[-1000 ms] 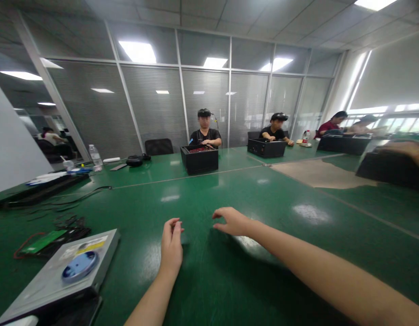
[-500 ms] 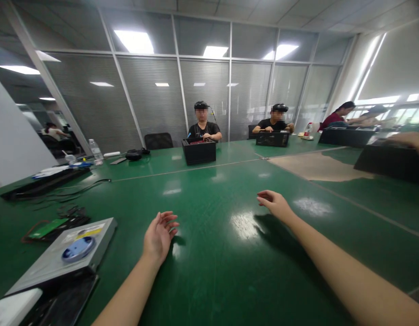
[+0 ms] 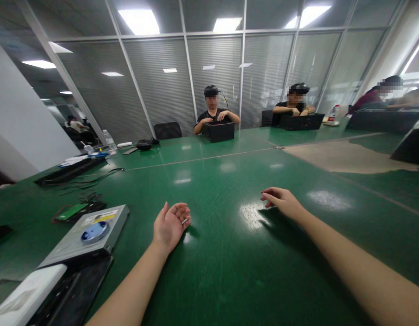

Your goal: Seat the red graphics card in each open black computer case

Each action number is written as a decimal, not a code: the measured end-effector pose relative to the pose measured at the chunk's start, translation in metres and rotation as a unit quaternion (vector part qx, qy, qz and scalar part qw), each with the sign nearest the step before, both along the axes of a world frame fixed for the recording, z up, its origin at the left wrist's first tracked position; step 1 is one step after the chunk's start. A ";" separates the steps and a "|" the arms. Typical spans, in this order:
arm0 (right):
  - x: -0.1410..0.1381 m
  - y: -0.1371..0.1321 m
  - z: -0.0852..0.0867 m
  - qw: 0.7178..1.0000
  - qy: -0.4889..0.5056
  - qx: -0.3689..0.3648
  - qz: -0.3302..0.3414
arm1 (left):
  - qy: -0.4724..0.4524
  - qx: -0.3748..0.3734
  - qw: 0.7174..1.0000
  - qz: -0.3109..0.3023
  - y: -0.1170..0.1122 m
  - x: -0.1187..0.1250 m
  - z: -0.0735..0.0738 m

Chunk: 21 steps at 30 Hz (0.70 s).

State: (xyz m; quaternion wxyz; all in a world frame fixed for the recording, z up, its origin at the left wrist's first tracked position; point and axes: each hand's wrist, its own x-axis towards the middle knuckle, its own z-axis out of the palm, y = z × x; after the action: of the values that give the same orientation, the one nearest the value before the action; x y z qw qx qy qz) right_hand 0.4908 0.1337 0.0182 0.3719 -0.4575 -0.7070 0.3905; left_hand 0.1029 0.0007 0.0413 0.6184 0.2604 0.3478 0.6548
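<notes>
My left hand is held palm up above the green table, its fingers loosely curled and apart from the thumb. A small pale sliver shows by its lower fingers; whether it is an object or a glint I cannot make out. Over to the right, my right hand hovers above the tabletop with bent fingers and a gap to the thumb, and nothing is visible in it. Left of my left hand lies a silver optical drive with a round blue-and-white dish on top.
Near the drive are a green circuit board and a white rectangular item. A black cable lies farther back. Across the table, two people work at black boxes. Brown paper covers part of the right side.
The view has turned left and tilted down slightly. My left thumb has spread outward and the pale sliver has come into sight. The co-worker's hand at the right edge has left view.
</notes>
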 end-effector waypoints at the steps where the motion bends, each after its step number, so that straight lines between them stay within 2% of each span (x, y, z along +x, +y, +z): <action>1: 0.001 0.001 -0.001 1.000 0.003 -0.004 -0.002 | 0.003 0.000 1.000 -0.001 0.000 0.001 0.000; 8: 0.003 0.005 -0.009 0.998 0.031 -0.046 0.038 | 0.029 0.004 1.000 -0.004 0.000 0.003 0.000; 15: 0.001 -0.001 -0.001 0.998 0.024 -0.039 0.044 | 0.070 -0.005 0.998 0.010 0.004 0.004 -0.002; 18: 0.000 -0.002 0.000 0.997 0.016 -0.041 0.058 | 0.152 -0.002 0.987 0.058 0.006 0.004 -0.003; 21: -0.002 -0.001 0.000 0.997 0.020 -0.046 0.055 | 0.301 0.023 0.949 0.094 0.005 0.004 -0.003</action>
State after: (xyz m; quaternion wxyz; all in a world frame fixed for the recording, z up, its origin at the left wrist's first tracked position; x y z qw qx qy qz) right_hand 0.4889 0.1325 0.0179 0.3427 -0.4268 -0.7047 0.4514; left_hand 0.1069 0.0059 0.0387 0.4144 0.4259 0.5254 0.6090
